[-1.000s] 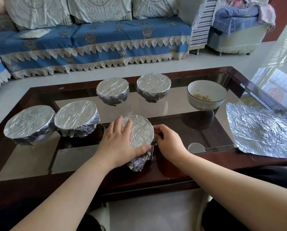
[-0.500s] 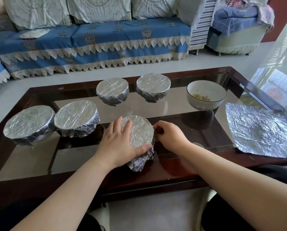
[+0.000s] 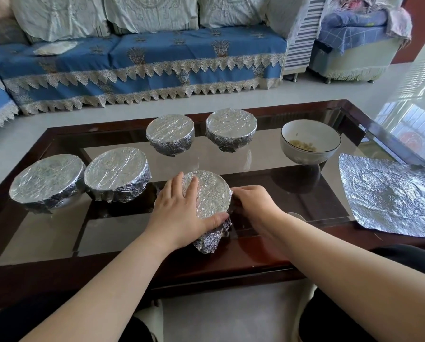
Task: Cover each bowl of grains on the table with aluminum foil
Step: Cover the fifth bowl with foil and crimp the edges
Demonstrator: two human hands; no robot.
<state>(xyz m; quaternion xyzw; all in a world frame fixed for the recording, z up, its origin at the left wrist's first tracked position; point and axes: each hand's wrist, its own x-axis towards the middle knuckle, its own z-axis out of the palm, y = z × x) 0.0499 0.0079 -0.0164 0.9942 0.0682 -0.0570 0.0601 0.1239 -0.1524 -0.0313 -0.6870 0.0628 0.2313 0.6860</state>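
A foil-covered bowl (image 3: 210, 193) stands near the front of the glass table. My left hand (image 3: 179, 211) lies over its left side, fingers flat on the foil top and thumb curled round the near rim. My right hand (image 3: 253, 203) presses the foil against the bowl's right side with curled fingers. Several other foil-covered bowls stand behind: two at the left (image 3: 46, 180) (image 3: 116, 175) and two at the back (image 3: 170, 132) (image 3: 231, 127). An uncovered white bowl (image 3: 310, 144) with some grains sits at the back right. A loose foil sheet (image 3: 389, 196) lies flat at the right.
The table (image 3: 255, 257) has a dark wood frame and a glass top. A blue sofa (image 3: 144, 65) runs along the far side, and an armchair (image 3: 359, 45) stands at the back right. My knees sit below the table's front edge.
My right hand has slid slightly forward and up along the bowl's right side, pressing the foil in. My left hand has stayed on the bowl.
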